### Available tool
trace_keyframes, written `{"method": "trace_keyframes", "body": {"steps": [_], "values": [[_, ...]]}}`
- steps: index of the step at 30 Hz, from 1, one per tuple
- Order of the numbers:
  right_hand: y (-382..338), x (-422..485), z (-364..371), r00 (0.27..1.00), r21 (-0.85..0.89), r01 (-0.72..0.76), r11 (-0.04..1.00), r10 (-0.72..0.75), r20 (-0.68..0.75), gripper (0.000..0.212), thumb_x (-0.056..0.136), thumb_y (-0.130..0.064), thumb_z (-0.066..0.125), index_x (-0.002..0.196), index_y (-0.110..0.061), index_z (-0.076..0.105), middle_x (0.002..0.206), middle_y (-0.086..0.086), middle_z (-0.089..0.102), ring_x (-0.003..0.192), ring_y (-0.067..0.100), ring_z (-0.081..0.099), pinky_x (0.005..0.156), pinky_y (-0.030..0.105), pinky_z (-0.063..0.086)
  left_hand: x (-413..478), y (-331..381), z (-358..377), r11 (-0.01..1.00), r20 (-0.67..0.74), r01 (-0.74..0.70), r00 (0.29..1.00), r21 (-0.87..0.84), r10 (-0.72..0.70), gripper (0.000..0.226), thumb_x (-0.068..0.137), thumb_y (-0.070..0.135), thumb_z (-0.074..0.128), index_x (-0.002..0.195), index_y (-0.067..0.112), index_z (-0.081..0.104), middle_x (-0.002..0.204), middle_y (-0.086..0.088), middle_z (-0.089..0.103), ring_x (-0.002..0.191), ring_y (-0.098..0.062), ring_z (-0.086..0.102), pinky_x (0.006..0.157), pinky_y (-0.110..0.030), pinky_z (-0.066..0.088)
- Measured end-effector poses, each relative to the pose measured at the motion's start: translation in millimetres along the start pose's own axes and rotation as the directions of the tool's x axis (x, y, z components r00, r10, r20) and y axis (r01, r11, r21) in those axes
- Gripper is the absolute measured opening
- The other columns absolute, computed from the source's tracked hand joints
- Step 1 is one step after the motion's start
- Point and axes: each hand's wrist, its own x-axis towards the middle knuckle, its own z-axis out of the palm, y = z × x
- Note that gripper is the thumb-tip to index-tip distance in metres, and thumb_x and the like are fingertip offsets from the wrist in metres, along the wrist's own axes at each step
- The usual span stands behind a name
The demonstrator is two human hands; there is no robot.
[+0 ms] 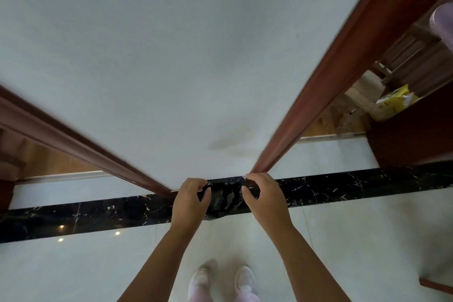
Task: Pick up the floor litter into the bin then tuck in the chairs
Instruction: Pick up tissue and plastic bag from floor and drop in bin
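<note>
Floor, left hand, right hand pinching black bag

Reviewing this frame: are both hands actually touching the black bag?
Touching. The head view shows the left hand and the right hand each pinching the upper edge of the black bag, fingers curled over it.

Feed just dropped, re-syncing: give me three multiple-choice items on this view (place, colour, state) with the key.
1. Where does the yellow packet lie? A) beyond the right door frame B) in the bin C) in a hand
2. What colour is the held plastic bag? A) white B) black C) yellow
3. How is the bag held? A) one hand B) both hands C) not held
Key: 1 A, it lies past that frame; 2 B, glossy black crumple; 3 B, left hand and right hand each pinch it.
</note>
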Motion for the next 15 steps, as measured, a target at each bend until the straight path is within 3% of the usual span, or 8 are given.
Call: {"method": "trace_keyframes", "body": {"steps": [5, 8, 12, 15], "values": [[-35, -21, -38, 0.998, -0.031, 0.019, 0.999, -0.021, -0.066, 0.028, 0.087, -0.021, 0.058, 0.113, -0.011, 0.06, 0.112, 0.001, 0.06, 0.109, 0.014, 0.05, 0.094, 0.026, 0.04, -24, 56, -55, 0.973, -0.037, -0.219, 0.974, 0.077, 0.222, 0.012, 0.085, 0.009, 0.062, 0.095, 0.004, 0.064, 0.09, -0.005, 0.063, 0.083, -0.021, 0.058, 0.071, -0.027, 0.043], [-51, -38, -66, 0.989, -0.083, 0.031, 0.996, -0.042, -0.142, 0.026, 0.087, -0.02, 0.058, 0.111, -0.009, 0.062, 0.109, 0.003, 0.063, 0.106, 0.016, 0.053, 0.09, 0.021, 0.038, -43, 88, -81, 0.922, -0.001, -0.368, 0.929, 0.124, 0.371, 0.024, 0.087, 0.022, 0.048, 0.091, 0.006, 0.064, 0.086, -0.005, 0.065, 0.077, -0.022, 0.059, 0.068, -0.028, 0.046], [-69, -65, -108, 0.958, -0.19, 0.046, 0.981, -0.097, -0.271, 0.026, 0.08, -0.022, 0.058, 0.099, -0.006, 0.066, 0.097, 0.007, 0.068, 0.091, 0.02, 0.061, 0.083, 0.027, 0.046, -59, 128, -97, 0.821, 0.068, -0.549, 0.835, 0.157, 0.545, 0.029, 0.084, 0.023, 0.043, 0.088, 0.006, 0.066, 0.085, -0.006, 0.067, 0.074, -0.022, 0.061, 0.067, -0.03, 0.047], [-72, -92, -138, 0.917, -0.269, 0.01, 0.963, -0.117, -0.382, 0.025, 0.075, -0.018, 0.061, 0.094, -0.004, 0.068, 0.093, 0.01, 0.07, 0.086, 0.024, 0.065, 0.083, 0.033, 0.048, -68, 157, -93, 0.718, 0.129, -0.691, 0.722, 0.086, 0.68, 0.028, 0.086, 0.022, 0.045, 0.089, 0.005, 0.067, 0.088, -0.007, 0.069, 0.078, -0.022, 0.063, 0.069, -0.032, 0.051]]}}
